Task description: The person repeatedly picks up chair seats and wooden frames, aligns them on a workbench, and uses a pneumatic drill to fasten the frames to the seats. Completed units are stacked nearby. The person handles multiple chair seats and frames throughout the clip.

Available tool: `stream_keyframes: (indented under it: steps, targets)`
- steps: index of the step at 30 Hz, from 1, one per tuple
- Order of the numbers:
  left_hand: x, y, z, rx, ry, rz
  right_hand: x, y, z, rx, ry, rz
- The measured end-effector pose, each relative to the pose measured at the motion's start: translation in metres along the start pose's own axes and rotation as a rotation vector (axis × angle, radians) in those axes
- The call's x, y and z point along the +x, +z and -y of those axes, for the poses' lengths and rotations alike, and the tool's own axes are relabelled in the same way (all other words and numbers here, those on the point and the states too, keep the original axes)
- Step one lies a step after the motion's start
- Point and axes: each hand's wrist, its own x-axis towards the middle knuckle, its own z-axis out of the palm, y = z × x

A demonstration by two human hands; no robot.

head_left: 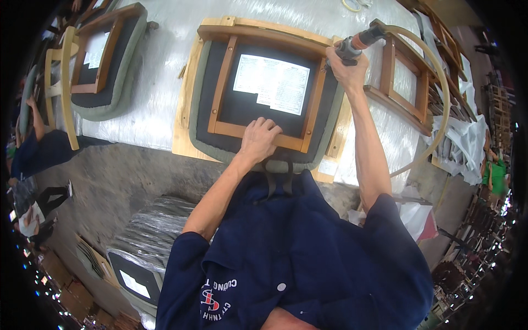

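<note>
In front of me an upholstered chair seat lies with its black underside up and grey-green fabric round the edge. A brown wooden frame sits on it, around white printed labels. My left hand has its fingers curled over the near rail of this frame. At the far right corner my right hand is closed around a pneumatic screwdriver, dark with an orange band. A tan air hose curves away from the tool. The screwdriver's tip is largely hidden by my hand.
Light wooden bars lie under the seat on the plastic-covered table. Another seat with a frame lies left, near a co-worker's arm. More brown frames stand right. Wrapped seats are stacked on the floor behind.
</note>
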Motion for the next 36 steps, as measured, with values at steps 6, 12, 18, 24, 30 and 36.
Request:
stream_keyframes:
  steps: [6,12,18,24,30,36]
  targets:
    - [-0.002,-0.001,-0.006,0.005,0.003,-0.07,-0.017,-0.019,0.0,0.222,-0.243,-0.231]
    - [-0.014,-0.008,-0.012,-0.046,0.017,-0.205,-0.066,-0.108,-0.096,-0.07,-0.028,-0.559]
    - [-0.065,-0.025,-0.029,-0.352,-0.71,-0.403,-0.148,-0.162,-0.231,0.795,0.819,-1.33]
    - [-0.049,-0.032,0.001,-1.018,-1.274,-0.232,-0.187,-0.122,-0.208,0.76,1.017,-0.629]
    - [-0.025,-0.024,0.015,-0.99,-1.387,-0.28,-0.116,-0.065,-0.119,-0.029,0.483,0.019]
    - [-0.022,-0.05,0.003,-0.931,-1.366,-0.274,-0.128,-0.067,-0.009,-0.413,-0.51,0.639]
